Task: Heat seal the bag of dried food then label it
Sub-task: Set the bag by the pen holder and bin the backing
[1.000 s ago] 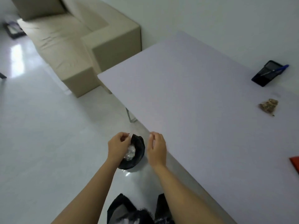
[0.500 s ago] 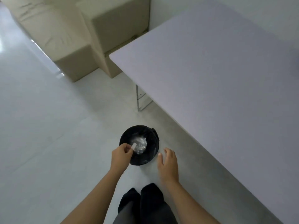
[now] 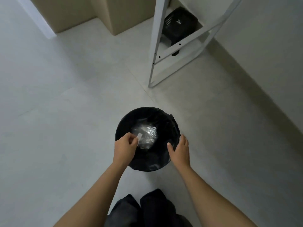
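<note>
— Black, that round thing under your hands?

— Yes, a bin (image 3: 147,164) lined in black, standing on the pale floor (image 3: 65,112) right below both my hands. Crumpled clear plastic (image 3: 148,133) lies inside it.

— What is the left one doing?

— My left hand (image 3: 125,145) is over the bin's left rim, thumb and forefinger pinching a small white strip (image 3: 139,136). The strip pokes out towards my right hand, above the clear plastic.

— And the right?

— My right hand (image 3: 179,149) holds nothing. Its fingers are loosely spread at the bin's right rim, the thumb over the opening. Whether it touches the liner I cannot tell.

— The bag of dried food?

— I cannot tell where it is; only the strip shows from here.

— Anything else?

— Beyond my hands, on the right-hand side, stands the white leg frame (image 3: 155,46) of the desk, with a black boxy thing (image 3: 178,22) behind it. Beyond my left hand is something beige (image 3: 78,12). Nearer me than my hands are my dark trousers (image 3: 147,208).
</note>
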`<state>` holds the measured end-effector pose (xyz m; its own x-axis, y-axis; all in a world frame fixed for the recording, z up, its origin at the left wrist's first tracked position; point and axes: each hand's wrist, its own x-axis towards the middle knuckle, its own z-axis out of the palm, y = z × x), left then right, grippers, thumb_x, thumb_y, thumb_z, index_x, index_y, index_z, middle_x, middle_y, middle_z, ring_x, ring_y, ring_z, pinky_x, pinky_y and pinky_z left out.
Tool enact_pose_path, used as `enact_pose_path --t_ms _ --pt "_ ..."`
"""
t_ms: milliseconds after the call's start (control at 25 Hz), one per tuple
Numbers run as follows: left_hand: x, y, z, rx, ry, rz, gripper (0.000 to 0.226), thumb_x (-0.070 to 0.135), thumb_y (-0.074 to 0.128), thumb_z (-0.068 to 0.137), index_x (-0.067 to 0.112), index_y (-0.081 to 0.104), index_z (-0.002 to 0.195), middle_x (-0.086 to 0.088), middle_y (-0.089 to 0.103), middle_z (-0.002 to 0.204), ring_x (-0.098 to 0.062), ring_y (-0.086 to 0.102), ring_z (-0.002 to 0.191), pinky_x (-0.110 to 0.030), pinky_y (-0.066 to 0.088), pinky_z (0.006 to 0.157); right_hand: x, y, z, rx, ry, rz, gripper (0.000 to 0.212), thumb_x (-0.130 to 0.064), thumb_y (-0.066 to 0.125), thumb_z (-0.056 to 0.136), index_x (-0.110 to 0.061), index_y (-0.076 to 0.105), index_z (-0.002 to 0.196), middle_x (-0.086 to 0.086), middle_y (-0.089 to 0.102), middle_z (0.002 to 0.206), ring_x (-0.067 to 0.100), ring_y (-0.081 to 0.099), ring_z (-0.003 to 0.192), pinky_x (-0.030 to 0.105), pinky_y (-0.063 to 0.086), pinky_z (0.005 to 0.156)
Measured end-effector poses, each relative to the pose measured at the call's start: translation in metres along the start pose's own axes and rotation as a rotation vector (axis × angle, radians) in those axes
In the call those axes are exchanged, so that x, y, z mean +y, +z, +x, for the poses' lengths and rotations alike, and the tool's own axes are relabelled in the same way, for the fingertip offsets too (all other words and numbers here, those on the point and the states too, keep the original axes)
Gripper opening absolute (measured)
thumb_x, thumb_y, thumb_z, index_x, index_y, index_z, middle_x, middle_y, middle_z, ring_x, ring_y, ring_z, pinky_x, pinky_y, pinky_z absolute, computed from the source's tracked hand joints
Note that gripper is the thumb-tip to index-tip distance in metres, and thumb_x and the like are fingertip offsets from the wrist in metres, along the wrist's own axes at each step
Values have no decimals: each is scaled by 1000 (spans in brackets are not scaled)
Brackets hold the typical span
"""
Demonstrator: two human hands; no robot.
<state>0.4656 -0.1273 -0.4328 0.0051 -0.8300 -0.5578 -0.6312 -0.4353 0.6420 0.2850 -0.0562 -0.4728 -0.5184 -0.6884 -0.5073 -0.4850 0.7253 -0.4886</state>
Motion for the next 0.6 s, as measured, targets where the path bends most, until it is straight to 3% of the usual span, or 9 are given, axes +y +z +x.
enact_pose_path --t_ms 240,440,600 --pt "-50 49 56 20 83 99 17 21 57 89 8 67 87 -5 65 80 -17 57 74 -13 37 59 27 47 45 98 21 91 80 -22 62 86 -19 10 147 10 34 148 27 43 129 36 39 102" --pt "-59 79 82 -13 104 119 16 17 59 90 7 68 97 -4 67 85 -13 58 75 -15 39 59 37 63 52 234 34 110 67 1 47 90 -27 18 144 10 53 131 27 57 112 39 49 95" --pt "-63 95 103 -66 40 182 19 16 61 89 6 69 103 -15 70 95 -27 65 89 -24 41 69 40 66 55 251 23 109 66 2 45 90 -27 19 143 10 55 129 27 58 111 40 50 95"
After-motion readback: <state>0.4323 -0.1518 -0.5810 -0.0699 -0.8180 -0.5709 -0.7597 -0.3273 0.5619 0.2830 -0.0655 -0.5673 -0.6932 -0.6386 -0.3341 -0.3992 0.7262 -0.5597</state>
